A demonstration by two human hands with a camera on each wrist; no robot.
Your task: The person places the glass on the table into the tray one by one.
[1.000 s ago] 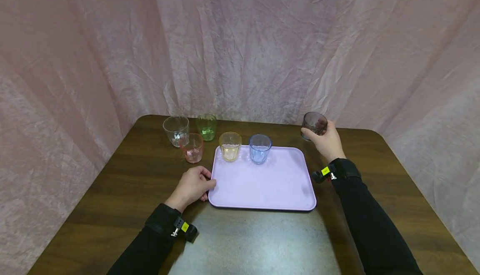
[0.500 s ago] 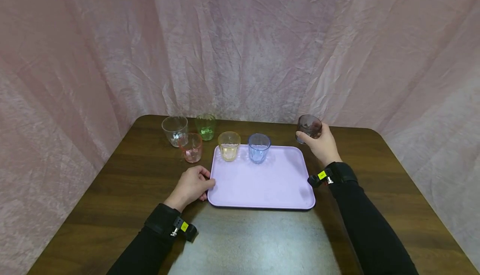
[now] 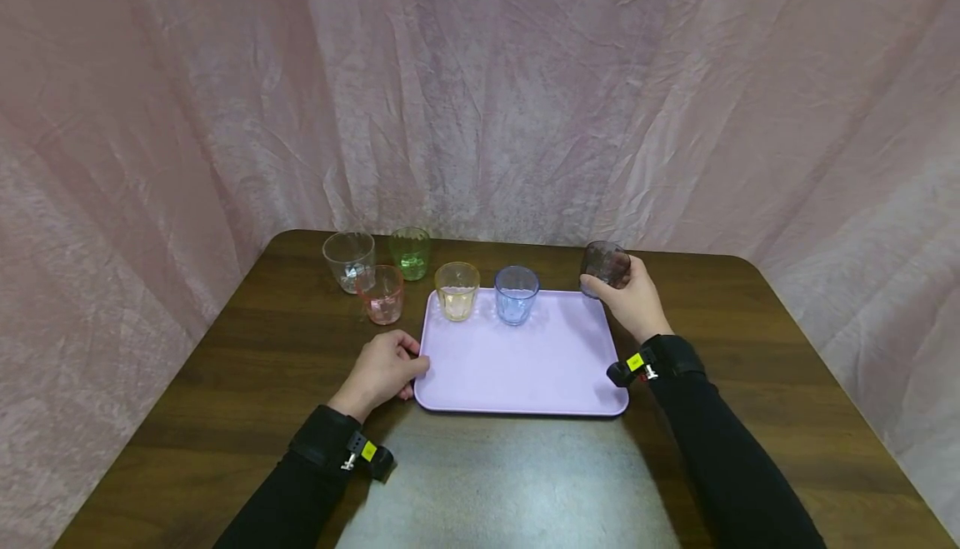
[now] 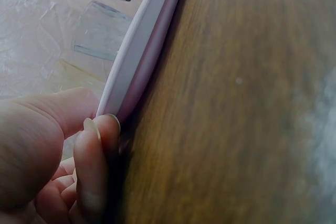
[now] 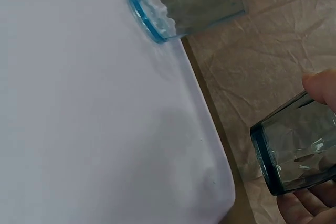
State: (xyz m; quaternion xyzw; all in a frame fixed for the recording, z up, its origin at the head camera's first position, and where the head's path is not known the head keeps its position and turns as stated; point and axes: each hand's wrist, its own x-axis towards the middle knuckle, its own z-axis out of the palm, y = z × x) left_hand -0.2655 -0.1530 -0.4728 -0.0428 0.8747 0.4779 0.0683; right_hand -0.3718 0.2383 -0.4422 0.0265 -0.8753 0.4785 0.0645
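Note:
My right hand grips a smoky grey glass by its sides, close over the far right corner of the lilac tray. In the right wrist view, the grey glass appears beyond the tray's edge, thumb on one side and fingers on the other. At the tray's left edge, my left hand pinches the rim, thumb above and fingers against its side. On the tray's far part stand a yellow glass and, to its right, a blue glass.
Left of the tray, a pink glass, a clear glass and a green glass stand on the brown wooden table. A pink curtain hangs behind the table's far edge.
The right hand has carried the grey glass leftward and nearer, from beyond the tray's right side to its far right corner. The left hand has stayed on the tray's rim.

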